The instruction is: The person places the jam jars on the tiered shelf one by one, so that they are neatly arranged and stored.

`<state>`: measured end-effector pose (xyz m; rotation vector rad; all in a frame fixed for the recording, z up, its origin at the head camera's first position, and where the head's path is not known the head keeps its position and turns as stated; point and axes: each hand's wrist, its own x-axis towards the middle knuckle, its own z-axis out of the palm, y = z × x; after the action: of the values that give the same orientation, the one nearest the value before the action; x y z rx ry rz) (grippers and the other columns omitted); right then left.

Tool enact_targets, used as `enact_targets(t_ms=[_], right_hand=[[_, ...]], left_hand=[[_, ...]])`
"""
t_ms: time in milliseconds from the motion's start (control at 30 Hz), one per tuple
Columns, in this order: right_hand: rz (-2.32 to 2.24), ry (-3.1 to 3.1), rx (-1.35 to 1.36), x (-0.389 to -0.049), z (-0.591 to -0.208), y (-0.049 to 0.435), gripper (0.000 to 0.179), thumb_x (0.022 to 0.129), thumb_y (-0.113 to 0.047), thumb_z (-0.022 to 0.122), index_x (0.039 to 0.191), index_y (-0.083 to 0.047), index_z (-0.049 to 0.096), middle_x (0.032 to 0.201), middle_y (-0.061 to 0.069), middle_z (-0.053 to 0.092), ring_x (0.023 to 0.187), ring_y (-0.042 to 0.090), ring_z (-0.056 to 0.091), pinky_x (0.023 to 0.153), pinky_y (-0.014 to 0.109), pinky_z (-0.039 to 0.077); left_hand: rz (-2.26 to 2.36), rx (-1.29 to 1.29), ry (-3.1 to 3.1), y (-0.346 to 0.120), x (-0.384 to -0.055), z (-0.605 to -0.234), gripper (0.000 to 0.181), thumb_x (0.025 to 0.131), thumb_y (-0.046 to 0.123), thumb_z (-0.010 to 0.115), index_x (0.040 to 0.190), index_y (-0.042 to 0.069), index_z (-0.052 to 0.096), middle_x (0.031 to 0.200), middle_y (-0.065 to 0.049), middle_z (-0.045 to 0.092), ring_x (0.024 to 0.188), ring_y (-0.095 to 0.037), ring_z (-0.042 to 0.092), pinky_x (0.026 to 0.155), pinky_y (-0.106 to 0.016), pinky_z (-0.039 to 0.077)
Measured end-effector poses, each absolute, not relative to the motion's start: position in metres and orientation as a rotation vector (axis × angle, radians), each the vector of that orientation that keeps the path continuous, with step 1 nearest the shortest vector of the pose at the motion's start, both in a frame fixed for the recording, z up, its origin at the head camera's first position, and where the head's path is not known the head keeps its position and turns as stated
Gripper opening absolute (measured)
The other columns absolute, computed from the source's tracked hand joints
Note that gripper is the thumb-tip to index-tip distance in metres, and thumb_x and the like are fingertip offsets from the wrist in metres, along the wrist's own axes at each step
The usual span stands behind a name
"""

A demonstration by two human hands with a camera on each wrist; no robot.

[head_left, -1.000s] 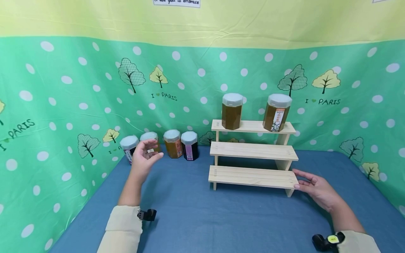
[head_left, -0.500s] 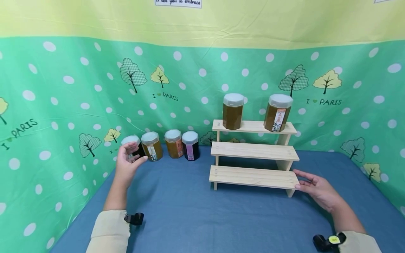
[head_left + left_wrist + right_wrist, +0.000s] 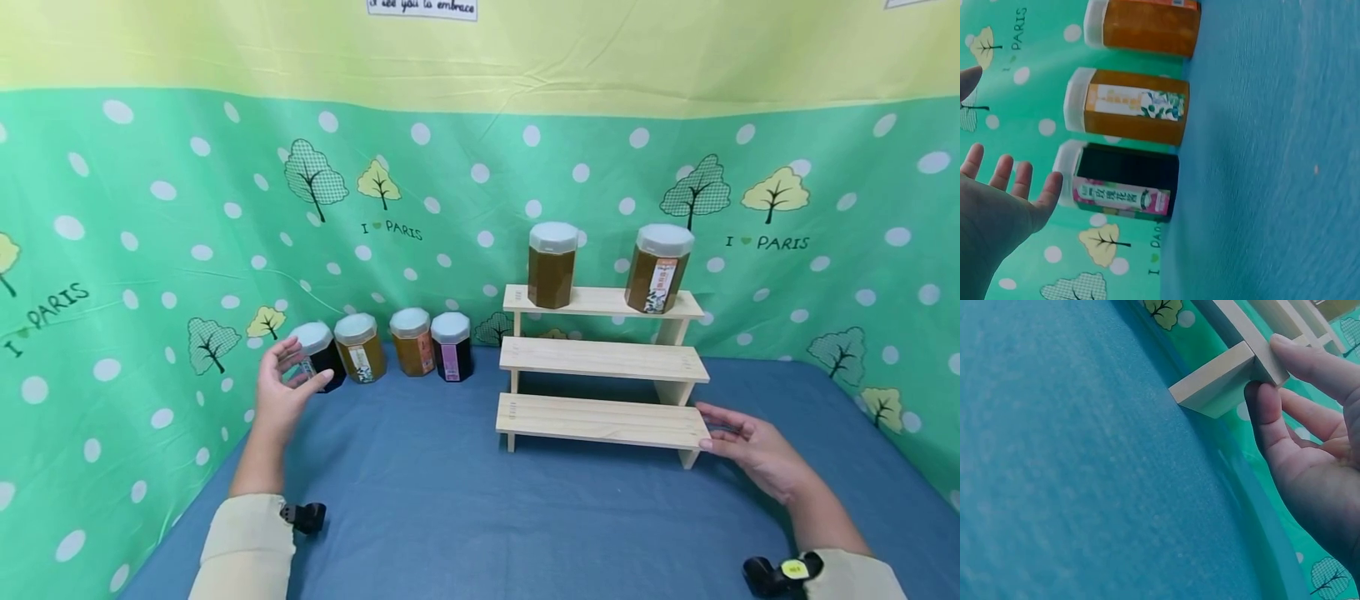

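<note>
My left hand [image 3: 281,396] is held with its fingers apart in front of a dark jar [image 3: 327,362] with a white lid, overlapping its left side in the head view. In the left wrist view, that jar shows a pink label and the little finger [image 3: 1049,194] comes right up to its lid. A jar of amber contents [image 3: 362,350] stands beside it. On the right, my right hand [image 3: 761,454] pinches the end of the lowest board of a three-step wooden display stand [image 3: 600,417]. The right wrist view shows fingertips [image 3: 1268,397] against the board's end.
Farther along the left row stand another amber jar [image 3: 411,343] and a dark jar with a purple label [image 3: 452,350]. Two brown jars [image 3: 552,267] sit on the stand's top step. A green printed cloth [image 3: 480,192] hangs behind the blue-covered table [image 3: 480,517].
The left hand has moved left and slightly down, from in front of the amber jar to the dark jar at the row's end. The right hand stays at the stand.
</note>
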<state>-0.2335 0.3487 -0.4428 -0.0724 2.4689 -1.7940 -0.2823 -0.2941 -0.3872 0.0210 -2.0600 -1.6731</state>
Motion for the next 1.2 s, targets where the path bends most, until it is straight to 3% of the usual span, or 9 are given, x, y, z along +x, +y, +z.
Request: enact_targets(t_ms=[267,733,1033,1200], right_hand=[[-1.802,2.462,-0.098,-0.233,-0.442,0.349,0.079,0.089,-0.013,0.072,0.148,0.011,0.026,0.138,0.026,0.044,0.098,0.008,0.062,0.083,0.022,0.052],[-1.792,2.466,-0.086,-0.232,-0.441,0.347,0.08,0.089,-0.015,0.073,0.149,0.01,0.025,0.142,0.032,0.039,0.098,0.007,0.061,0.083,0.022,0.052],[-1.792,2.458,-0.085,-0.233,-0.443,0.348,0.08,0.09,-0.015,0.072,0.149,0.01,0.024,0.143,0.034,0.035,0.099,0.006,0.061,0.084,0.022,0.052],[-1.791,2.456,-0.093,-0.233,-0.442,0.348,0.08,0.09,-0.015,0.071,0.149,0.01,0.024,0.144,0.034,0.035,0.1,0.005,0.061,0.084,0.022,0.052]], left_hand=[[-1.641,0.056,-2.089,-0.303,-0.286,-0.388,0.079,0.085,0.009,0.076,0.149,0.007,0.03,0.149,-0.012,0.036,0.133,-0.029,0.037,0.103,-0.045,0.038],[-1.575,0.208,-2.145,-0.322,-0.302,-0.398,0.087,0.08,0.019,0.082,0.152,0.013,0.032,0.152,-0.008,0.034,0.136,-0.031,0.034,0.106,-0.05,0.037],[-1.484,0.328,-2.266,-0.33,-0.319,-0.4,0.097,0.076,0.043,0.082,0.154,0.018,0.03,0.157,-0.008,0.025,0.139,-0.032,0.032,0.105,-0.052,0.038],[-1.446,0.348,-2.323,-0.335,-0.331,-0.397,0.097,0.078,0.038,0.082,0.155,0.017,0.027,0.159,-0.01,0.02,0.14,-0.036,0.029,0.107,-0.054,0.036]])
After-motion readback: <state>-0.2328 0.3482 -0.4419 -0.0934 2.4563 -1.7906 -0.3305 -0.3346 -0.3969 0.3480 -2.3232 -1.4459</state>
